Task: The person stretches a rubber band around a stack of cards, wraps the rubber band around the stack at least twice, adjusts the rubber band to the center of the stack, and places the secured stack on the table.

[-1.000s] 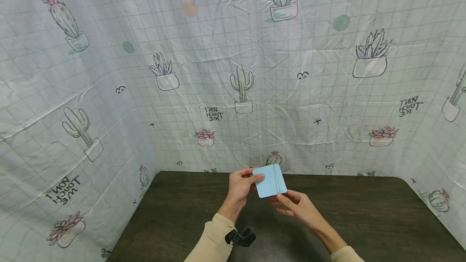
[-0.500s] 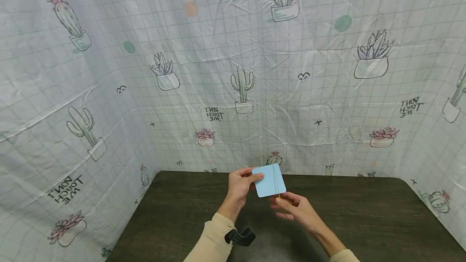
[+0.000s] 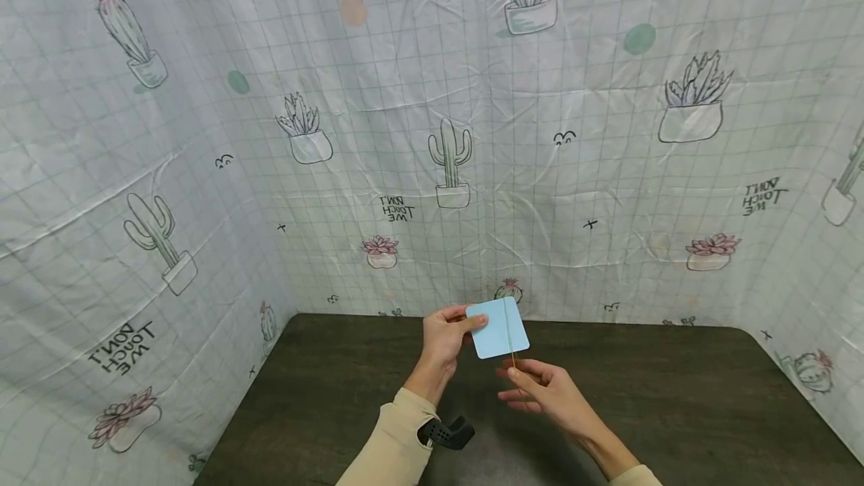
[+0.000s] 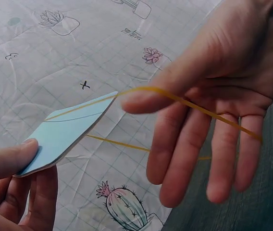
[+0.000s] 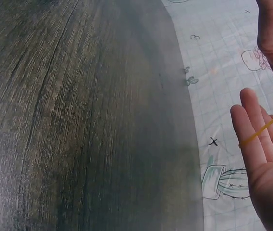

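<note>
The left hand pinches a blue card near its left edge — thumb on top. The right hand, just below the card, has its fingers extended, with a yellow band stretched from card across them.

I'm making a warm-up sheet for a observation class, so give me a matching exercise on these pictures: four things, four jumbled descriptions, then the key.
Things:
1. Left hand
2. Yellow band
3. Tabletop
4. Hanging cloth

Descriptions:
A. Dark, with a wood grain
B. Stretched between the blue card and the right hand
C. Pale, printed with cacti and a grid
D. Gripping the blue card by its edge

Pairs: 1-D, 2-B, 3-A, 4-C
</note>
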Tool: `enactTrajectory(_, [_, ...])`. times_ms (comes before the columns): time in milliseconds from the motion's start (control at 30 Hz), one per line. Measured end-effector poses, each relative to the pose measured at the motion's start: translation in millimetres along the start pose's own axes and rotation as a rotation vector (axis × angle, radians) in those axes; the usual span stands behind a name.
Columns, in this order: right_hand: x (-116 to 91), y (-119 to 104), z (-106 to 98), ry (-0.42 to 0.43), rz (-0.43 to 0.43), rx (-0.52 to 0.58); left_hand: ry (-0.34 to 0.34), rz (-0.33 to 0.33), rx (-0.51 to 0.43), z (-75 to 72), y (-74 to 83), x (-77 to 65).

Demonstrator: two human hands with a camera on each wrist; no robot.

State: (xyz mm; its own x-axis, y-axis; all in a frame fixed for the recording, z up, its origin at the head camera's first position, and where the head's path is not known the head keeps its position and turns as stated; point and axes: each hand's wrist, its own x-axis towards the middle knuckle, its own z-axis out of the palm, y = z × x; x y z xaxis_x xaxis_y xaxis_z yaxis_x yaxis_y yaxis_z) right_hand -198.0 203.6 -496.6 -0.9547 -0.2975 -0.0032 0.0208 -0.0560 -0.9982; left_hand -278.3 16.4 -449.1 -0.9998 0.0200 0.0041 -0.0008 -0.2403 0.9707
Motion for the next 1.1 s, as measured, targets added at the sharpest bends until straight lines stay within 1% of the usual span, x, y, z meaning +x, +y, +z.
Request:
enactTrajectory(67, [0, 0, 0, -0.017, -0.002, 0.004, 0.002, 0.001, -0.002, -0.3, 1.4, 0.9])
enactTrajectory(100, [0, 0, -1, -0.027, -0.002, 0.004, 0.002, 0.005, -0.005, 0.1, 6.1, -2.6])
enactTrajectory(267, [-1, 2, -2, -0.068, -0.002, 0.010, 0.006, 0.004, 0.002, -0.8, 6.5, -1.4])
enactTrajectory(300, [-1, 2, -2, -0.070, -0.004, 0.004, 0.006, 0.006, -0.003, -0.9, 6.7, -1.9])
enactTrajectory(333, [-2, 2, -1, -0.070, -0.007, -0.002, 0.009, 0.000, -0.003, -1.6, 2.5, 1.9])
enactTrajectory(533, [-3, 4, 3, -0.073, -0.038, -0.057, 0.026, -0.011, -0.002, -1.4, 3.1, 2.9])
enactTrajectory(667, [-5, 6, 6, -0.067, -0.027, -0.075, 0.039, -0.014, -0.011, -0.7, 2.6, 4.3])
enactTrajectory(800, [-7, 6, 9, -0.081, -0.014, -0.082, 0.047, -0.010, -0.016, -0.1, 1.1, 5.0])
enactTrajectory(900, [-7, 6, 10, -0.110, -0.046, -0.105, 0.053, -0.011, -0.013, 0.1, 0.2, 4.8])
enactTrajectory(1100, [-7, 9, 13, -0.162, -0.164, -0.198, 0.064, -0.018, -0.008, 1.1, 1.5, 3.8])
